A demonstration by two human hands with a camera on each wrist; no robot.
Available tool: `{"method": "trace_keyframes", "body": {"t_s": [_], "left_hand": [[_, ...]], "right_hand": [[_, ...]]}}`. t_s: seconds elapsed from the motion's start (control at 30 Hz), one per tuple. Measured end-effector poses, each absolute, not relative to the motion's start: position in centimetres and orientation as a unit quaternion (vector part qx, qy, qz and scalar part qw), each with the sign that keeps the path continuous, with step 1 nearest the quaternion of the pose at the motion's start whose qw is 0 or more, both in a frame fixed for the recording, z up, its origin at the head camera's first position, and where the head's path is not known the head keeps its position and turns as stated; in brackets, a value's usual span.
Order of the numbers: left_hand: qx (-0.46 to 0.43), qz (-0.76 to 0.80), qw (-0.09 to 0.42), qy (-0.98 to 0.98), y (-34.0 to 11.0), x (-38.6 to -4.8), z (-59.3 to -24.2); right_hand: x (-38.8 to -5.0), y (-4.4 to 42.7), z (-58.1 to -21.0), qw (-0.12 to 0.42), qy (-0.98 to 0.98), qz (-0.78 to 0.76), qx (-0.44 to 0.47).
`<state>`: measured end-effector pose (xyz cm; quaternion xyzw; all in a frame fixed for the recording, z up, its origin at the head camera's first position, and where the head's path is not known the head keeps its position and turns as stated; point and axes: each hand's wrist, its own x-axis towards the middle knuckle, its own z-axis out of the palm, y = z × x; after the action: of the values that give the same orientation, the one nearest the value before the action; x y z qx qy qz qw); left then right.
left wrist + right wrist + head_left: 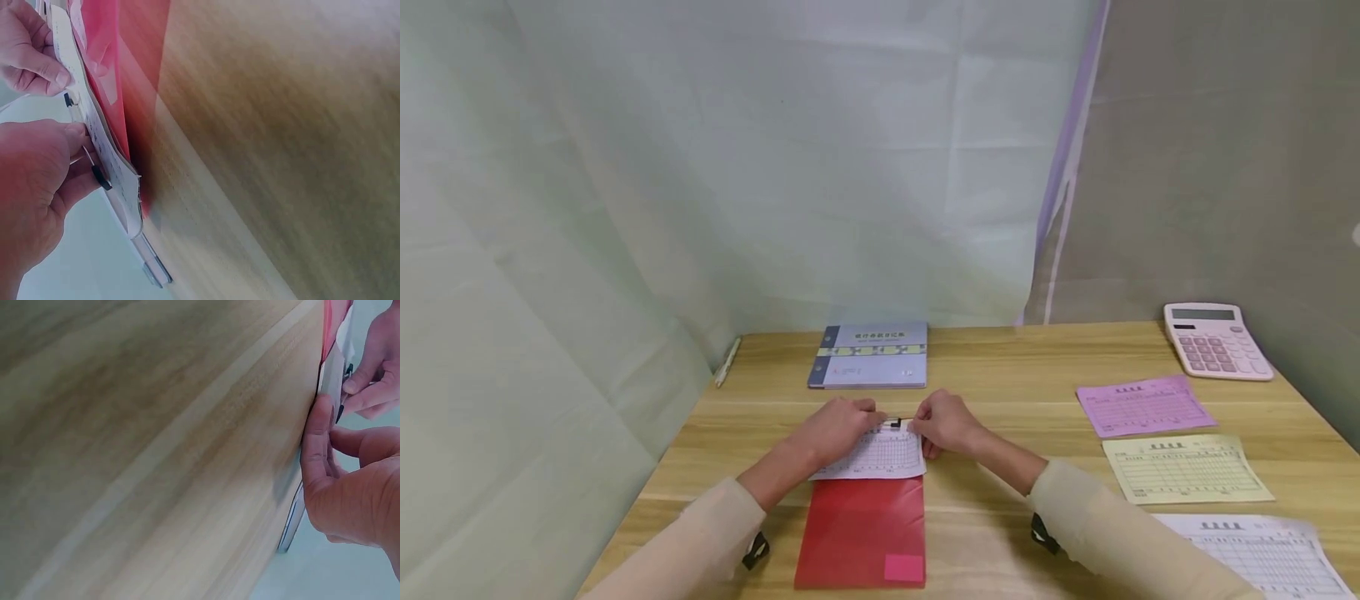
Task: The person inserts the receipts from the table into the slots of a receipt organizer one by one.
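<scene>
A white printed form [883, 460] lies over the upper part of a red folder [859, 523] on the table. Along the form's top edge runs a thin metal paper fastener [100, 177] with black sliders. My left hand [837, 431] pinches the fastener strip between thumb and fingers near the form's top left. At the top right corner, my right hand [950, 423] pinches the form's edge, its thumb and fingers on either side. Part of the fastener is hidden by my fingers.
A blue-grey account book [872, 375] lies behind the folder, with a pen [727, 362] to its left. On the right are a pink calculator [1217, 342] and purple [1144, 406], yellow [1186, 469] and white [1262, 554] forms. Cloth hangs behind the wooden table [1000, 367].
</scene>
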<state>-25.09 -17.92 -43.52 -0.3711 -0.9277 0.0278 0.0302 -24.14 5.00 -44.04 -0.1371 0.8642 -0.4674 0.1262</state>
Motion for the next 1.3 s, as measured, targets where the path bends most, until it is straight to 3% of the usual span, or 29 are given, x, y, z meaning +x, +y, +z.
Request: {"method": "trace_keyframes", "body": {"t_s": [0.53, 1.3], "left_hand": [[-0.376, 0.037, 0.044, -0.925, -17.64, -24.76, -43.93], [-0.365, 0.072, 0.046, -0.927, -17.33, -24.29, -43.80]], "right_hand": [[-24.84, 5.03, -44.44, 0.166, 0.847, -0.496, -0.099], [-24.94, 4.92, -44.32, 0.175, 0.842, -0.503, -0.090]]}}
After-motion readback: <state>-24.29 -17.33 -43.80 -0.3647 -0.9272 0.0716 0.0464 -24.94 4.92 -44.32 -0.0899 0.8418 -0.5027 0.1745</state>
